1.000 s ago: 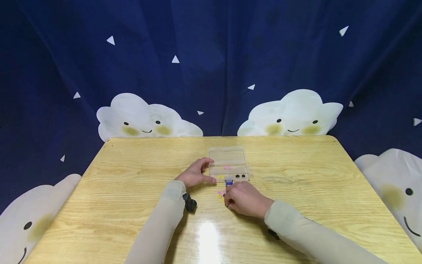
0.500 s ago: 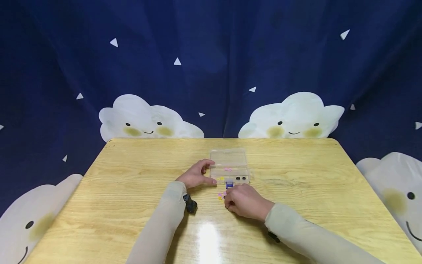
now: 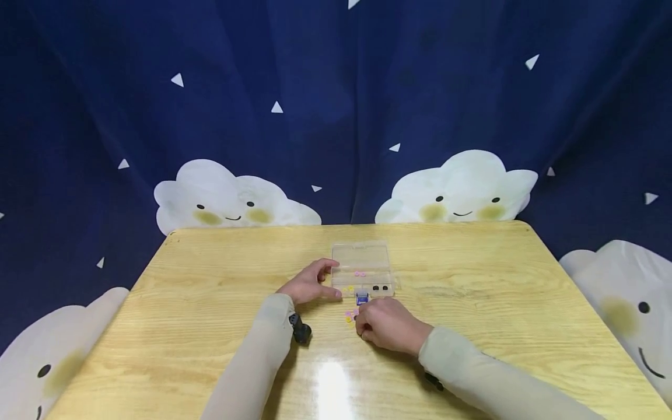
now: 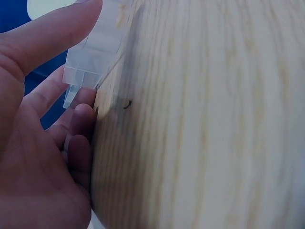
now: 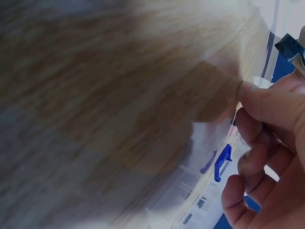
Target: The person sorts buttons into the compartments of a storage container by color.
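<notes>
A clear plastic compartment box (image 3: 361, 256) lies with its lid folded back and a blue latch (image 3: 362, 298) at its front. My left hand (image 3: 308, 284) grips the box's left end, thumb at the front corner and fingers behind. Inside are pink rings (image 3: 359, 273), yellow pieces (image 3: 349, 289) and black pieces (image 3: 380, 287), in separate compartments. My right hand (image 3: 391, 324) is in front of the box, fingers curled, thumb and index tips at the tabletop. Whether they pinch a piece is hidden. Beside them lie loose pink pieces (image 3: 350, 313), a yellow piece (image 3: 349, 319) and a black one.
The wooden table (image 3: 220, 256) carries the box and the loose pieces. Behind it hangs a dark blue curtain (image 3: 294, 52) with white clouds. A black wrist camera (image 3: 300, 330) sits on the left sleeve.
The head view has shifted slightly, so the whole scene sits a little lower. Both hands stay at nearly the same places on the table; the box and pieces have not visibly moved.
</notes>
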Motion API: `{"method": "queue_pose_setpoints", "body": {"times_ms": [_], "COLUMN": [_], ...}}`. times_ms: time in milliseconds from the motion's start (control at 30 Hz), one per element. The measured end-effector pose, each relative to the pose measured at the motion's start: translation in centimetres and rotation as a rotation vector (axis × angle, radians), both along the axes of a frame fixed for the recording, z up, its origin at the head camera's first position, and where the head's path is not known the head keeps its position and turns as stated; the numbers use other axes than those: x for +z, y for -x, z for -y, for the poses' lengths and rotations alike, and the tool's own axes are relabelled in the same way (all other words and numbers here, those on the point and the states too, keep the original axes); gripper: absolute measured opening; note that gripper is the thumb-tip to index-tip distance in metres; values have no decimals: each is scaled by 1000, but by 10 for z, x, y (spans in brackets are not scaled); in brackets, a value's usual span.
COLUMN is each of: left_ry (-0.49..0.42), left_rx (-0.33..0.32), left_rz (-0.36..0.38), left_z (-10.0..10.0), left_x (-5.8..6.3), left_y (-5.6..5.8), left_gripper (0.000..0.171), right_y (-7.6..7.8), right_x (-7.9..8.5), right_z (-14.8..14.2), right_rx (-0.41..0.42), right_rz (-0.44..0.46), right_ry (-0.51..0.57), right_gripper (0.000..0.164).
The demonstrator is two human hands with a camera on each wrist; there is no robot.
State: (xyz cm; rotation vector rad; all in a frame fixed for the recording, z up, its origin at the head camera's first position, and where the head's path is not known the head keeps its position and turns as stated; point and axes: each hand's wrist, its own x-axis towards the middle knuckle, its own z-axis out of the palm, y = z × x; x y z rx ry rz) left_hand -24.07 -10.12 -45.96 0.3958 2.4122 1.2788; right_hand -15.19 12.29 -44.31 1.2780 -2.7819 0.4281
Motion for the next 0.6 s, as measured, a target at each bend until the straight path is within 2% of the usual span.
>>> {"method": "queue_pose_setpoints", "body": {"times_ms": [267, 600], "left_ry": [1, 2], "left_rx": [17, -5], "left_rz": [6, -5], "left_z": [0, -1], "left_x": [0, -1], "left_y": [-1, -1], "left_gripper": [72, 72], "right_y": [0, -2], "right_x": [0, 1], "right_z": [1, 0], "right_rx": [-11, -24], "right_rz": [19, 31], "right_ry": [-9, 4], "right_gripper": [18, 19]}}
